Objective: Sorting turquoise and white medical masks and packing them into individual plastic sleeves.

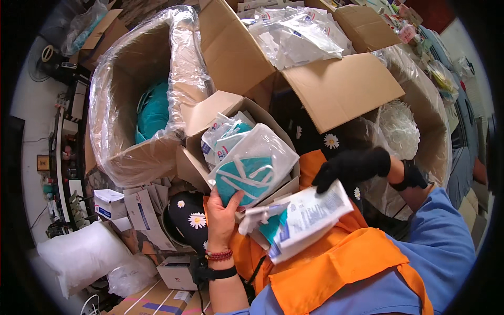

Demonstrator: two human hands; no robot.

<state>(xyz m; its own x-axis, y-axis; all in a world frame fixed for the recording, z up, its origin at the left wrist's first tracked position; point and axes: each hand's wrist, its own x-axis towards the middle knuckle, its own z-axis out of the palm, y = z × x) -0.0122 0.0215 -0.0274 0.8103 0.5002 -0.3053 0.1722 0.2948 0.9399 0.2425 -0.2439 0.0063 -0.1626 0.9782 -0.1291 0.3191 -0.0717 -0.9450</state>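
My bare left hand is closed on the near edge of a clear pouch, its thumb on top. Inside that pouch lies a teal face mask with white straps. The pouch rests over an open cardboard box that holds several more pouched masks. My right hand, in a black glove, grips the upper corner of a white printed pouch above my orange apron. A bit of teal mask shows at this pouch's left end. The right fingertips are partly hidden.
Farther left, a plastic-lined carton holds teal masks. A larger carton full of white pouches stands ahead, its flaps spread. At right is another lined carton. Small boxes and a stuffed white bag lie at left.
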